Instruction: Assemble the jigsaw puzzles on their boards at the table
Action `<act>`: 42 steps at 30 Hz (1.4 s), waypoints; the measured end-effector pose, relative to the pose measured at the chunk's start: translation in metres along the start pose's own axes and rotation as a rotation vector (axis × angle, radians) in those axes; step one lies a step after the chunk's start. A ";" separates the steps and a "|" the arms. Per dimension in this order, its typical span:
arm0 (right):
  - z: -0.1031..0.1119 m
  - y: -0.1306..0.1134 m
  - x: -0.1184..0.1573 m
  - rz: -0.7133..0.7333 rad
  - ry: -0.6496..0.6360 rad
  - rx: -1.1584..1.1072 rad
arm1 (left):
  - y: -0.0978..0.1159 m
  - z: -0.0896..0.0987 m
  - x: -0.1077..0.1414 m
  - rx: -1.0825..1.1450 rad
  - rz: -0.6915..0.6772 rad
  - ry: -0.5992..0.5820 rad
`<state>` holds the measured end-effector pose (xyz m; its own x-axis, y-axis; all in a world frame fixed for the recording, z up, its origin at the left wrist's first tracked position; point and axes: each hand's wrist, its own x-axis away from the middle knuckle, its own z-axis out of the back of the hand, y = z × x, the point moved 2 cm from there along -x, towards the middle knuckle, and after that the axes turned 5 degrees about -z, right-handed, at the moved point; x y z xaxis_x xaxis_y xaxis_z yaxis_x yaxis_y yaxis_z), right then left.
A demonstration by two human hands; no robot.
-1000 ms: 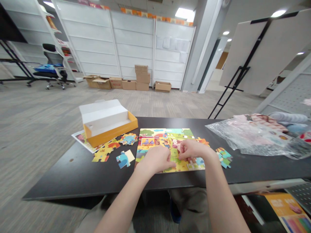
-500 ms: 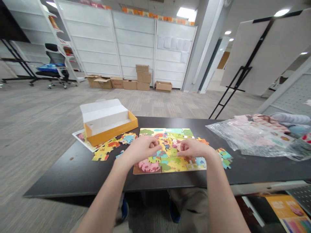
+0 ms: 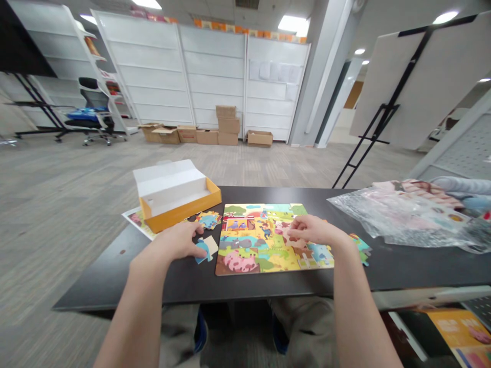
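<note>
A nearly filled jigsaw puzzle board (image 3: 261,240) with farm animals lies on the black table (image 3: 115,273). My left hand (image 3: 172,243) rests on the table left of the board, its fingertips at a loose blue-and-cream puzzle piece (image 3: 206,250). My right hand (image 3: 312,230) lies over the board's right part, fingertips on the picture, with no piece visible in it. Beyond my right wrist sits a loose teal puzzle piece (image 3: 360,249). Another loose blue piece (image 3: 209,220) lies by the box. Any pieces under my left hand are hidden.
An open yellow puzzle box (image 3: 178,197) stands at the table's far left, on a printed picture sheet (image 3: 135,219). A crumpled plastic bag (image 3: 399,217) and cloth lie at the right. The table's near edge runs below the board.
My left hand has moved left off the board to the blue-and-cream piece, uncovering the board's lower left with its pig. My right hand has barely moved.
</note>
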<state>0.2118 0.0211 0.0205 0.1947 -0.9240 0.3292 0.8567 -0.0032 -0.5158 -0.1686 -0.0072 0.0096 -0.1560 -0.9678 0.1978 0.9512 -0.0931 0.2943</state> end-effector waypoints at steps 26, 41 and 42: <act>0.000 0.000 -0.004 0.069 0.073 -0.029 | 0.022 0.030 0.011 0.722 -0.152 0.242; -0.025 -0.059 -0.010 0.387 0.155 -0.596 | 0.112 -0.011 -0.034 1.096 -0.329 0.321; -0.027 -0.060 -0.013 0.386 0.156 -0.600 | 0.115 -0.013 -0.035 1.101 -0.343 0.331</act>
<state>0.1448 0.0232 0.0260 0.3215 -0.9452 -0.0567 0.3230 0.1658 -0.9318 -0.0504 0.0128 0.0248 -0.1276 -0.9598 -0.2499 0.1098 -0.2641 0.9582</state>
